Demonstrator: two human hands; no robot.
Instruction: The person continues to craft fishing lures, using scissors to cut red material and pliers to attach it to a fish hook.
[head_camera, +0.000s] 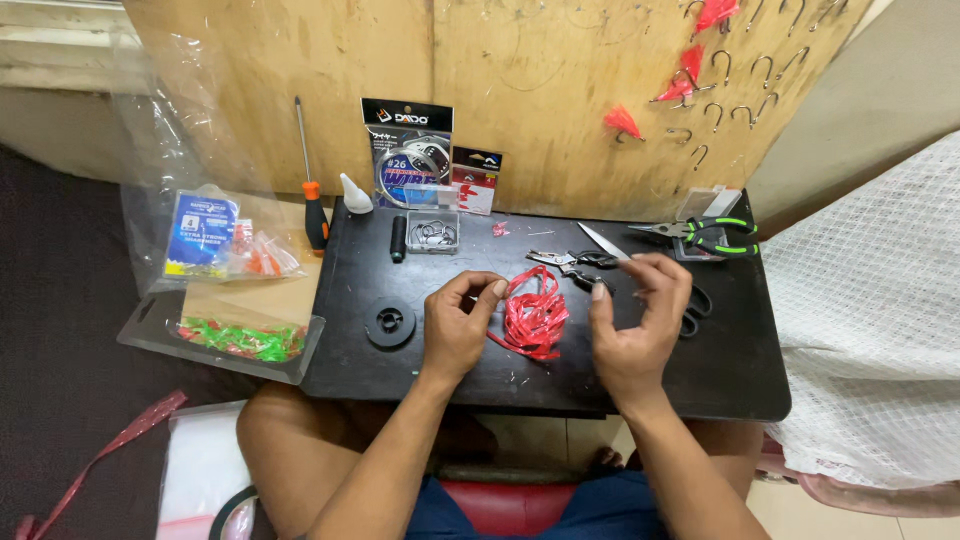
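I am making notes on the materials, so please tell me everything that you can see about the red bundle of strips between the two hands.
The red strip bundle is a loose tangle of thin, glossy strips, plastic or foil by their look, looped and crumpled. It lies on the black tray, near the middle. The left hand pinches its upper left edge with thumb and forefinger. The right hand is beside it; whether it touches a strand cannot be told.

Soft, even indoor light — bright on the far wooden board (560, 90), dimmer at the near left floor. Glare on the plastic bag (175, 90); edges bend slightly — focus sharp.
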